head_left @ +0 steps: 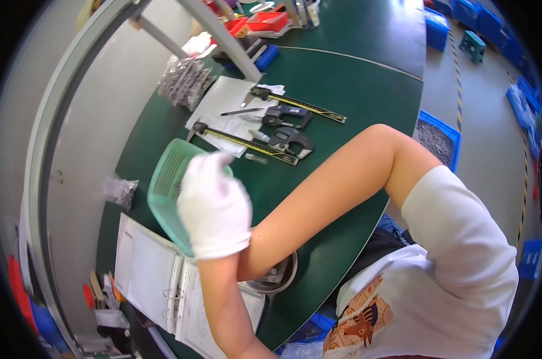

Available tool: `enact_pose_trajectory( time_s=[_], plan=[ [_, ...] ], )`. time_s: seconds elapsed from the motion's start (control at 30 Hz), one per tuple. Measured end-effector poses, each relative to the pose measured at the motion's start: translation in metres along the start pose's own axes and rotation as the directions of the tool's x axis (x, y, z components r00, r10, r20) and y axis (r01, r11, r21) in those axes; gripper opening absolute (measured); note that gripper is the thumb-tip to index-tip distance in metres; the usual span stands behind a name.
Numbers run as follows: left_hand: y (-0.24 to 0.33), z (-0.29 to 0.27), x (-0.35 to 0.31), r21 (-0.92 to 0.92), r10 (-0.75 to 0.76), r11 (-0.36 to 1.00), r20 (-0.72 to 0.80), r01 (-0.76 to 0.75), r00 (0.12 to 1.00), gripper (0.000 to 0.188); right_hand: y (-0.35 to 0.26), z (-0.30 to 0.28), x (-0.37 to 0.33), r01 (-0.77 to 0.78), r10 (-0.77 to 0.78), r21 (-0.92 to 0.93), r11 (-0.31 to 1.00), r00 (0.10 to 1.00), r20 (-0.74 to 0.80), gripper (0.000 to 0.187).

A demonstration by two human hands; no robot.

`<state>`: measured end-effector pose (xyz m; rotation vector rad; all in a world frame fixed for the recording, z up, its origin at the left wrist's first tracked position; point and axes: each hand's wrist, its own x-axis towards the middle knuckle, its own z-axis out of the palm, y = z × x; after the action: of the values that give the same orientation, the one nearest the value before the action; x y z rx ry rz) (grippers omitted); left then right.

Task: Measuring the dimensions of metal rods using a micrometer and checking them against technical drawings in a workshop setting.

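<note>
My left hand [214,206], in a white glove and blurred, is over a light green plastic basket [165,182]. Its fingers look curled closed, and whatever they hold, if anything, is hidden. My right forearm [319,206] crosses from the right and passes behind my left wrist, so my right hand cannot be seen. Partly under the arms is a round metal bowl [292,275] with small grey parts in it. An open ring binder [148,272] with white sheets lies beside the basket, at the lower left.
Beyond the basket, two calipers [244,142] [307,107] and two micrometers [290,141] [289,115] lie near white papers [217,102] and a pen [241,111]. Bagged parts [184,82] are stacked at the back left. A metal frame post [223,42] rises from the green table [367,84]. Blue bins [456,143] stand on the floor.
</note>
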<state>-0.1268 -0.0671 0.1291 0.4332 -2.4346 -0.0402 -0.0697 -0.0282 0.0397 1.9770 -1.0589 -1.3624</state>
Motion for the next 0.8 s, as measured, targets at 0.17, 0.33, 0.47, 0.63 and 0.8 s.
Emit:
enact_pose_trajectory(
  time_s=[0.17,0.33,0.47,0.63,0.8],
  plan=[
    [0.01,0.009,0.013,0.292,0.178,0.925,0.234,-0.244,0.956,0.01,0.023,-0.012,-0.001,0.079,-0.101,0.32,0.944,0.994,0.051,0.025],
    [0.004,-0.011,-0.018,0.345,-0.017,0.938,-0.047,0.033,0.999,0.017,0.038,0.004,-0.006,0.147,-0.218,0.546,0.825,0.974,0.068,0.023],
    [-0.016,-0.033,-0.035,0.352,-0.171,0.919,-0.055,0.179,0.984,0.015,0.05,0.073,-0.051,0.534,0.49,0.844,0.054,0.722,-0.488,0.021],
    [-0.118,-0.039,-0.074,0.358,-0.789,0.599,0.115,0.716,0.603,0.025,0.047,0.13,-0.073,0.139,0.313,0.98,0.145,0.933,-0.179,0.035],
    [-0.11,-0.004,-0.109,0.192,-0.653,0.735,0.459,0.651,0.602,0.039,0.02,0.134,-0.052,0.206,0.212,0.883,-0.422,0.969,-0.125,0.038]
  ],
)
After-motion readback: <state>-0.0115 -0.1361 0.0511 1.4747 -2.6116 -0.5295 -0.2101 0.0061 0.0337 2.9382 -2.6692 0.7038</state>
